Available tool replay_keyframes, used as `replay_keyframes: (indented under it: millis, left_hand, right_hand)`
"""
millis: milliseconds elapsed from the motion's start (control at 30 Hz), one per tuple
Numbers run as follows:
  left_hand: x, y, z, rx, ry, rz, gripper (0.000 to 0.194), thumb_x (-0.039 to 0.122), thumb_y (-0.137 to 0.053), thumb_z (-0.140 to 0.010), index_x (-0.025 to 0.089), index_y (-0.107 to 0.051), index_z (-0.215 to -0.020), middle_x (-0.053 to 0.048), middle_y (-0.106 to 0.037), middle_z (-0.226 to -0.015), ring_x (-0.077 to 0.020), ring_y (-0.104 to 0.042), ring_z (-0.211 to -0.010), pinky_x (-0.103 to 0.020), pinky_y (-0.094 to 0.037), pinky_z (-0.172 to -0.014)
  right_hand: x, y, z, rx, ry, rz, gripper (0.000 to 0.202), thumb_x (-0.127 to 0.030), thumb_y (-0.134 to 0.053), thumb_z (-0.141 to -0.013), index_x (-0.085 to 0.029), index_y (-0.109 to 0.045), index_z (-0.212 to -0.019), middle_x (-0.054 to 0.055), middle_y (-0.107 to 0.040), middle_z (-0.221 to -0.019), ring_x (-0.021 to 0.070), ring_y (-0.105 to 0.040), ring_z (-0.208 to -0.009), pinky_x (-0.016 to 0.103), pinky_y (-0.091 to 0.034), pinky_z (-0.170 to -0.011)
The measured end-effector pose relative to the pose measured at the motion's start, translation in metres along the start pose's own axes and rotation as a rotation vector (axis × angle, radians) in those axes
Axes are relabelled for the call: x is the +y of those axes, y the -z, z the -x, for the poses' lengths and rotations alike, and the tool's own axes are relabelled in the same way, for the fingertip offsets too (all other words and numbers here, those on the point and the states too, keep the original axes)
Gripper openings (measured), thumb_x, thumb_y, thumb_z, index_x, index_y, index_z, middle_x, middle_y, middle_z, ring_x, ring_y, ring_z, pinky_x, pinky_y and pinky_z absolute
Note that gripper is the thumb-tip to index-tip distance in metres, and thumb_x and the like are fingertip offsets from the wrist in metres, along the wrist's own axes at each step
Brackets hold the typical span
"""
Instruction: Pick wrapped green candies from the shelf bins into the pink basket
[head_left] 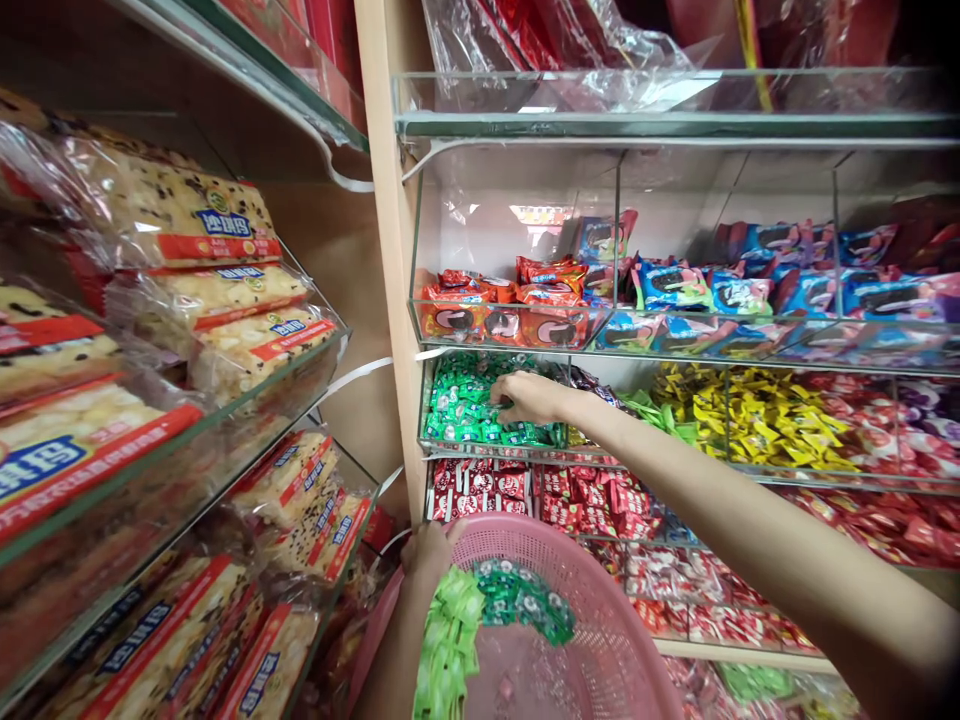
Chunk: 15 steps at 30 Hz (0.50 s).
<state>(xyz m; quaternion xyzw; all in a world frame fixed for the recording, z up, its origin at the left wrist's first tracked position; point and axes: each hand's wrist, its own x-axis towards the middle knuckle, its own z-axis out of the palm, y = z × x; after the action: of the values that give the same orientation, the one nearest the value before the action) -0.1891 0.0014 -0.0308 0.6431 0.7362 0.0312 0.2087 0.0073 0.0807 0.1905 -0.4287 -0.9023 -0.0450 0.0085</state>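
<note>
A pink basket (615,610) is at the bottom centre, tilted toward me. Inside lie dark green wrapped candies (525,600) and, at its left side, light green packets (450,640). My left hand (431,550) is closed on the basket's left rim, its fingertips mostly hidden. Above the basket, my right hand (521,397) reaches into a glass shelf bin of green wrapped candies (459,395). Its fingers are curled down onto the candies; whether any are pinched between them I cannot make out.
Glass-fronted shelves (675,125) fill the right, with yellow candies (765,415), red packets (600,500) and blue packets (671,285). A wooden post (386,200) stands left of them. Packaged pastries (217,215) fill glass shelves at left.
</note>
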Motion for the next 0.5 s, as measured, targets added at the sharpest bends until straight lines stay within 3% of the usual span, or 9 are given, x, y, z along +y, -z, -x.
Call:
replay_keyframes:
  millis: [167, 300, 400, 500]
  left_hand:
    - [0.001, 0.001, 0.001, -0.004, -0.003, -0.014, 0.069, 0.063, -0.023, -0.085, 0.012, -0.065, -0.105, -0.022, -0.064, -0.11, -0.034, -0.06, -0.104, -0.041, -0.045, -0.083]
    - [0.002, 0.0, 0.002, 0.002, -0.004, -0.017, 0.068, 0.062, -0.023, -0.086, 0.012, -0.066, -0.104, -0.021, -0.065, -0.109, -0.0344, -0.06, -0.104, -0.041, -0.045, -0.082]
    - [0.002, 0.0, 0.002, 0.002, -0.004, -0.015, 0.068, 0.062, -0.023, -0.086, 0.012, -0.065, -0.104, -0.02, -0.065, -0.108, -0.0344, -0.06, -0.103, -0.04, -0.045, -0.081]
    - [0.002, 0.001, 0.002, -0.005, -0.001, -0.01, 0.069, 0.063, -0.022, -0.086, 0.012, -0.066, -0.104, -0.02, -0.065, -0.108, -0.0338, -0.061, -0.102, -0.039, -0.045, -0.079]
  right_hand:
    - [-0.005, 0.016, 0.02, 0.235, 0.066, -0.098, 0.023, -0.028, -0.065, -0.077, -0.014, -0.064, -0.096, 0.009, -0.064, -0.095, 0.0195, -0.057, -0.086, 0.029, -0.041, -0.074]
    - [-0.032, 0.015, 0.051, 0.374, 0.143, -0.217, 0.019, -0.027, -0.061, -0.082, -0.013, -0.062, -0.095, 0.007, -0.06, -0.091, 0.0173, -0.054, -0.084, 0.031, -0.041, -0.075]
    - [-0.058, -0.019, 0.071, 0.312, 0.217, -0.312, 0.016, -0.023, -0.057, -0.084, -0.015, -0.061, -0.096, 0.005, -0.059, -0.089, 0.0164, -0.054, -0.085, 0.029, -0.042, -0.075]
    - [-0.077, -0.078, 0.081, 0.153, 0.206, -0.32, 0.011, -0.018, -0.054, -0.083, -0.016, -0.061, -0.092, 0.005, -0.06, -0.088, 0.0159, -0.056, -0.083, 0.027, -0.043, -0.07]
